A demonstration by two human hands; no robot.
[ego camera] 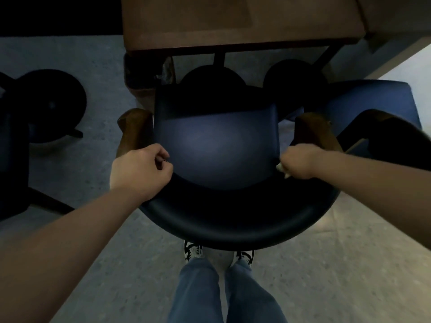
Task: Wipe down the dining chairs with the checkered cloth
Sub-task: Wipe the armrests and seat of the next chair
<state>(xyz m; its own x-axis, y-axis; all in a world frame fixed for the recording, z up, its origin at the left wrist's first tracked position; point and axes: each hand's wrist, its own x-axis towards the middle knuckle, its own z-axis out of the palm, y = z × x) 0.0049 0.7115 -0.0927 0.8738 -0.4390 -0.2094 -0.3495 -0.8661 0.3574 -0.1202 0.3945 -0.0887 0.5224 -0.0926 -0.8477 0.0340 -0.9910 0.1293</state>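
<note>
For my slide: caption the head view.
Both hands grip the blue chair's backrest; right hand holds the cloth.

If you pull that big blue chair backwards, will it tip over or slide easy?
The blue chair probably slides rather than tips: it looks wide and low, and both the left hand and right hand grip its curved backrest evenly. It likely feels fairly heavy, given the thick padding and wooden armrests. Its legs are hidden.

Around the brown table (242,19): three blue-seated chairs, namely one near chair (217,145) just below it, a second chair (373,106) to its lower right, a third chair (14,145) to its lower left. Three round black bases under and beside it. Two hands, one pale cloth (283,170), two shoes.
</note>
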